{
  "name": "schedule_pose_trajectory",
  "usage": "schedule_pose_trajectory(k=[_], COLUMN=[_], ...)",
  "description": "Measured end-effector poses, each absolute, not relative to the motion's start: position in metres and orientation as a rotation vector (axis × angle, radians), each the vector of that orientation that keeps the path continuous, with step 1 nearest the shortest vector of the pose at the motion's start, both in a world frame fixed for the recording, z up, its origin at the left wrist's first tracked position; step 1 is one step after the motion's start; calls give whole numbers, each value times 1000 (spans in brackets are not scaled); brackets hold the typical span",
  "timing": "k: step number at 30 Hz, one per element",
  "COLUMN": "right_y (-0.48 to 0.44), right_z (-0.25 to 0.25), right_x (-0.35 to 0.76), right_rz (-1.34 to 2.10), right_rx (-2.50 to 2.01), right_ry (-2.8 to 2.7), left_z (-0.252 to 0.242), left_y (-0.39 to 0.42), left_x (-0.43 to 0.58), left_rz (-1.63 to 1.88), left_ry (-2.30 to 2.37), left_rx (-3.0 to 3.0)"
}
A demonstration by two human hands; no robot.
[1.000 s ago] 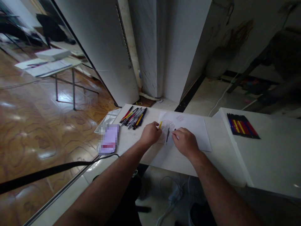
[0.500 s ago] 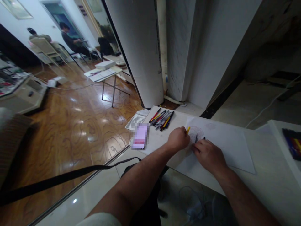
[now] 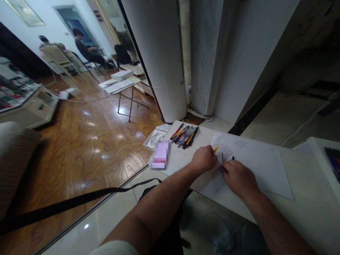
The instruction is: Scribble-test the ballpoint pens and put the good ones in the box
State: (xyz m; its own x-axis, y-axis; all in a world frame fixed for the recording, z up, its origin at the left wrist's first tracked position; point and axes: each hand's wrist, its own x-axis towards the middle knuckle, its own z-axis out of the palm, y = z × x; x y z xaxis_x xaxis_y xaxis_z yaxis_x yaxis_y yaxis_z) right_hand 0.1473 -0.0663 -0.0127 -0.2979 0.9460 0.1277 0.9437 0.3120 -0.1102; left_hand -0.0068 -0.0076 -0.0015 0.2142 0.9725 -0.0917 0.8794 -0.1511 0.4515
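Observation:
My left hand [image 3: 204, 159] is closed round a yellow pen [image 3: 215, 149] whose tip sticks out over a white sheet of paper [image 3: 255, 159] with red scribbles. Close beside it, my right hand [image 3: 239, 177] is closed on a dark pen [image 3: 232, 158], resting on the same sheet. Another dark pen [image 3: 222, 157] lies on the scribbled patch between the two hands. A bundle of several pens [image 3: 185, 134] lies on the white table [image 3: 297, 198] just left of my left hand.
A blurred purple card [image 3: 160, 154] and a plastic-wrapped item [image 3: 156, 135] sit at the table's left edge. A set of coloured pens [image 3: 334, 161] lies far right. White pillars stand behind. Across the wooden floor are a small folding table [image 3: 119, 85] and seated people.
The camera has swung left and the room beyond the wooden floor has come into view. Both hands stay on the paper with their pens, hardly shifted.

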Motion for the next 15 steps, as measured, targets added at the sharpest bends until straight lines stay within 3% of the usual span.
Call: schedule_pose_trajectory(k=[15], right_y=[-66], right_z=[-15], right_x=[143], right_rz=[80], right_rx=[-1869], right_ry=[-2333], left_z=[-3], left_y=[-9], left_x=[-8], left_rz=[291], left_ry=[1715], left_rx=[2053])
